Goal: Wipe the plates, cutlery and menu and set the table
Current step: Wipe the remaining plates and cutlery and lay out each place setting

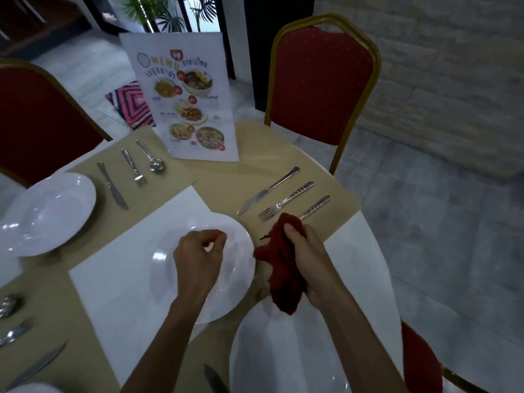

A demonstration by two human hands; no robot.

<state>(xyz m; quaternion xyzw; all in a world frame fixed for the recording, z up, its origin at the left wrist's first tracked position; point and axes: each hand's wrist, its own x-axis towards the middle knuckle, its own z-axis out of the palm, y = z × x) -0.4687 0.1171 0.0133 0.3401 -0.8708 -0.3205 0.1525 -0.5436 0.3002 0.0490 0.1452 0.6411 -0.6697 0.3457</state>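
Near plate (283, 350): white, at the bottom edge of the view, partly covered by the right forearm. Near knife (215, 378): dark, blurred, just left of that plate.

Left hand (198, 259): above the centre plate (164, 279), fingers curled, thumb close to forefinger, nothing seen in its hold. Whether it touches the plate cannot be told.

Right hand (306, 259): fist closed round a red cloth (283, 282), which hangs bunched just beside the right rim of the centre plate.

Centre plate: white, round, lying on a white mat (127, 236) on the desk (226, 171), which is covered in tan cloth.

Centre cutlery, right of that plate, side by side and slanted:
- centre knife (268, 191), farthest from the cloth;
- centre fork (286, 199), in the middle, tines close to the cloth;
- centre spoon (316, 207), handle only; its bowl is hidden behind the cloth.

Left setting: left plate (51, 214), white, then left knife (112, 185), left fork (133, 167) and left spoon (150, 156) in a row on tan cloth.

Lower-left corner: a further spoon (8, 304), fork (14, 333) and knife (37, 364), all blurred.

Menu (195, 103): white sheet with food pictures, standing upright at the far side of the desk, well apart from both hands.

Chairs: red padding, gold frames; one beyond the desk (320, 86), one at left (37, 123), one at lower right (419, 361).

Floor: pale tiles, with a pink-and-blue patterned mat (133, 104) behind the menu. Green plants (158, 12) at the top.
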